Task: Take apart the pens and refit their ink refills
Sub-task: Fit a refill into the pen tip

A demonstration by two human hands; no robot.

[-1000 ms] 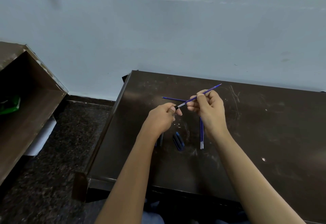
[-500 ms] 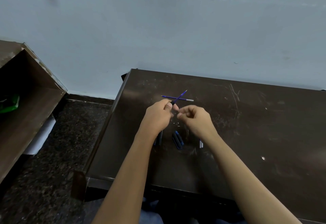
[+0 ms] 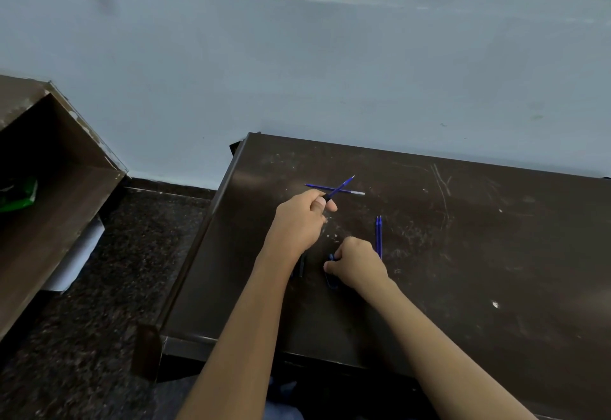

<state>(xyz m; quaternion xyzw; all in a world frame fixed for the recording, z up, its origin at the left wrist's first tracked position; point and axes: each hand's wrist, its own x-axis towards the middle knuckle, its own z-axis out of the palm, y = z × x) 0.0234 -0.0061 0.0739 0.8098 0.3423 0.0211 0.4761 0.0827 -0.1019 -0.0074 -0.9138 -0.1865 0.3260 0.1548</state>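
My left hand (image 3: pixel 302 219) is shut on a black grip section with a blue ink refill (image 3: pixel 342 185) sticking out up and to the right. Behind it a loose refill (image 3: pixel 317 186) lies flat on the dark table (image 3: pixel 463 254). Two more refills (image 3: pixel 379 234) lie side by side, just right of my right hand (image 3: pixel 358 262). That hand rests low on the table, fingers curled around a blue pen barrel (image 3: pixel 331 282), which is mostly hidden. A dark pen part (image 3: pixel 301 266) shows beside my left wrist.
The table's left edge (image 3: pixel 211 221) drops to a speckled floor. A wooden shelf (image 3: pixel 66 188) stands at the left with a green object (image 3: pixel 18 193) inside and white paper (image 3: pixel 77 254) below. A pale wall runs behind the table.
My right hand left the refill tip and dropped to the blue barrel on the table. The left hand kept the grip section and refill, shifting slightly.
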